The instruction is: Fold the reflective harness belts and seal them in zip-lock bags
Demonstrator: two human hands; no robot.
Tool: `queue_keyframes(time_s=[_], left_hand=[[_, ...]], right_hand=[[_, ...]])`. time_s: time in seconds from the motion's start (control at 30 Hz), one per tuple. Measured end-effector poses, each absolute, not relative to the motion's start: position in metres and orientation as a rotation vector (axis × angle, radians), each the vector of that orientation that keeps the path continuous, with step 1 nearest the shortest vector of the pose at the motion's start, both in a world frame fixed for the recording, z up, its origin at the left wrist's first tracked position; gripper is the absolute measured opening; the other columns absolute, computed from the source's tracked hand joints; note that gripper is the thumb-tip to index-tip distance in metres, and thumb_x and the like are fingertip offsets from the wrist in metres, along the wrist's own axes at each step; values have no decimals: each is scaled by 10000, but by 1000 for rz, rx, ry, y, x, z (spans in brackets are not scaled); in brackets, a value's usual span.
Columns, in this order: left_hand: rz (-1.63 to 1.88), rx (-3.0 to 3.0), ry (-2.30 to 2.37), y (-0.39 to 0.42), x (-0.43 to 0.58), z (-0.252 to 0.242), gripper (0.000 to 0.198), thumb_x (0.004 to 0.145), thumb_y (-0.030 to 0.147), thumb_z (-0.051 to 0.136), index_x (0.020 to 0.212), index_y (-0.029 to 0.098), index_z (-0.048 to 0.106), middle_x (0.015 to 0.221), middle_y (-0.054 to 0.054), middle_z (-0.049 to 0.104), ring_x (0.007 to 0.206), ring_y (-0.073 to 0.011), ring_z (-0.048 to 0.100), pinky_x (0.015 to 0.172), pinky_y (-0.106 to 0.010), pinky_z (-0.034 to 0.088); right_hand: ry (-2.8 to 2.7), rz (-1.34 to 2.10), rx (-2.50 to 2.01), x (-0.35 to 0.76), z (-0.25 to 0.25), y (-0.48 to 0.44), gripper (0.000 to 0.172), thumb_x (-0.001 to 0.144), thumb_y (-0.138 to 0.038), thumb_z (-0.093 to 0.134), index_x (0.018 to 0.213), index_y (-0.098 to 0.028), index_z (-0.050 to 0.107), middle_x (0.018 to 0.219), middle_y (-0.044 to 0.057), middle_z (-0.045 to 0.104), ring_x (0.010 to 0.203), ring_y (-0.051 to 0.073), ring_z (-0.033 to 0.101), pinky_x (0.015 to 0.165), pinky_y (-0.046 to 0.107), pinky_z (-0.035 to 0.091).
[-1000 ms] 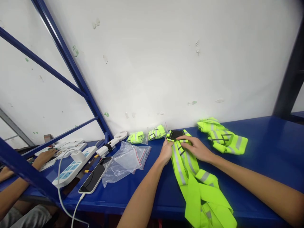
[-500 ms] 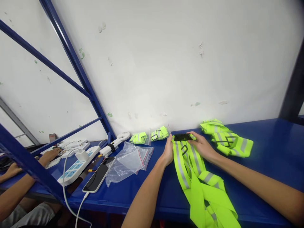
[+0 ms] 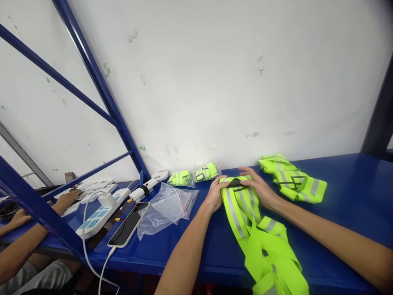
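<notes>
Between my hands is a neon-yellow reflective strap vest [image 3: 240, 211] with silver stripes and a black buckle part at its top end. My left hand [image 3: 215, 193] grips the left side of that end, thumb on top. On the right side, my right hand [image 3: 258, 186] holds the same end with its thumb near the black part; some fingers are raised behind. The loose straps trail toward me over the table's front edge. Another folded reflective vest [image 3: 294, 180] lies beyond my right hand. Two bagged vests, one [image 3: 206, 172] near my left hand and one [image 3: 179, 178] farther left, rest by the wall.
Clear zip bags [image 3: 168, 209] lie left of my arm on the blue table [image 3: 346, 213]. A phone [image 3: 129, 225] on a cable, a power strip [image 3: 101, 215] and a small white fan [image 3: 150, 184] stand farther left. Beyond the blue frame post [image 3: 39, 209] are another person's arms [image 3: 33, 241].
The top end of the vest has been folded over, so less of the black part shows. Both hands have shifted slightly, and the straps below have moved a little left.
</notes>
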State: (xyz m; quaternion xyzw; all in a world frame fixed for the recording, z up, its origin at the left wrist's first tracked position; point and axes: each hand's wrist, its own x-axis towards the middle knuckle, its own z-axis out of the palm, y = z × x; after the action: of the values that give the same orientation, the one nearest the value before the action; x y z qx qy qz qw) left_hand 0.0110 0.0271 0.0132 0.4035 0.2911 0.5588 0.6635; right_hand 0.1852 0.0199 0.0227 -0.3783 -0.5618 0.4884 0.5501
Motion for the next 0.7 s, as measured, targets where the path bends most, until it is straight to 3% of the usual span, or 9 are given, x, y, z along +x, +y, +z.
queue_keyframes(time_s=[0.07, 0.1, 0.23, 0.47, 0.6, 0.7], left_hand=[[1313, 936, 651, 30, 10, 12, 504, 550, 182, 813, 1013, 165, 615, 840, -33, 688, 748, -186, 648, 798, -334, 480], [1333, 959, 649, 31, 10, 11, 527, 541, 185, 824, 1027, 156, 622, 878, -54, 694, 789, -203, 655, 822, -348, 479], [1341, 1070, 693, 35, 7, 7, 540, 520, 180, 838, 1025, 143, 648, 986, -97, 692, 904, -244, 649, 879, -377, 463], [1424, 1019, 708, 35, 8, 6, 506, 503, 85, 764, 970, 205, 612, 955, -33, 657, 888, -195, 619, 837, -328, 461], [1427, 1008, 710, 29, 12, 9, 385, 502, 47, 680, 845, 200, 597, 910, -4, 619, 788, -148, 585, 737, -268, 447], [1429, 996, 699, 25, 17, 10, 284, 494, 38, 640, 726, 176, 553, 998, -19, 614, 812, -151, 585, 723, -262, 437]], right_hand=[[-1137, 1309, -876, 183, 25, 20, 709, 675, -206, 713, 1323, -336, 457, 1122, 33, 618, 933, 244, 651, 783, 360, 532], [-1067, 1381, -861, 182, 27, 19, 755, 655, -172, 726, 1338, -321, 442, 1080, 39, 644, 874, 242, 671, 738, 354, 546], [-1038, 1571, -813, 181, 27, 18, 552, 678, -128, 719, 1196, -238, 566, 938, 56, 719, 771, 240, 699, 684, 350, 566], [-1148, 1558, -749, 181, 25, 13, 520, 758, -206, 687, 1227, -340, 507, 910, -2, 716, 766, 216, 699, 674, 335, 558], [-1051, 1607, -774, 178, 33, 9, 377, 812, -326, 639, 1174, -300, 536, 984, 31, 692, 860, 231, 688, 713, 335, 554], [-981, 1620, -820, 178, 37, 8, 371, 839, -395, 593, 1184, -274, 530, 1078, 63, 666, 981, 258, 666, 779, 355, 552]])
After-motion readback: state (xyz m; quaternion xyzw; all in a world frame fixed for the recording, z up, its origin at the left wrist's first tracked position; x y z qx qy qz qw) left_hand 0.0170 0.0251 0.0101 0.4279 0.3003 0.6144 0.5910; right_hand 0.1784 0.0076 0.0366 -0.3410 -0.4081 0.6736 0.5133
